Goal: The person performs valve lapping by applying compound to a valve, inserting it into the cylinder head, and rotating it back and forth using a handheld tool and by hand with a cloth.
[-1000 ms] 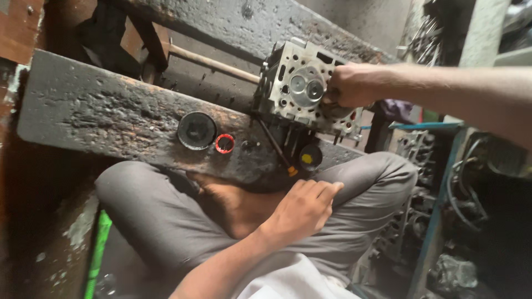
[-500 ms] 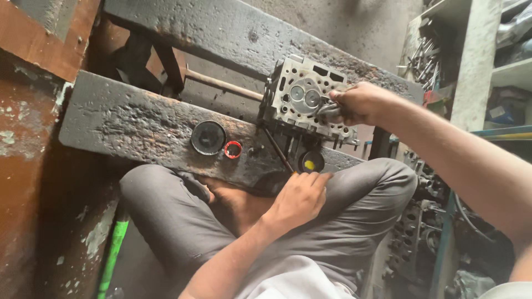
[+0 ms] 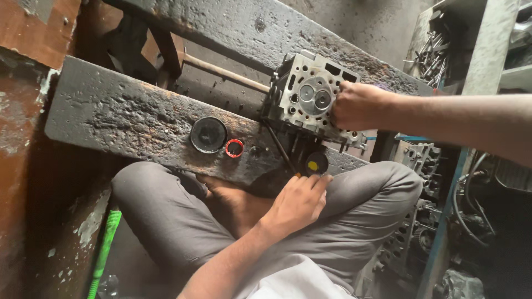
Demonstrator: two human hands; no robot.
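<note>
Gripping the far edge of a metal engine block [image 3: 310, 99], the right hand [image 3: 357, 105] is closed, its fingertips hidden behind the casting. The block stands tilted on a scorched wooden beam [image 3: 122, 116]. The left hand [image 3: 299, 202], fingers curled, holds a thin dark tool [image 3: 280, 147]; its tip is lost among shadows below the block.

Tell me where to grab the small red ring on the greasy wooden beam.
Pinch the small red ring across its thin rim from above: it lies flat and open on the blackened wooden beam, apart from the round black cap beside it.
</note>
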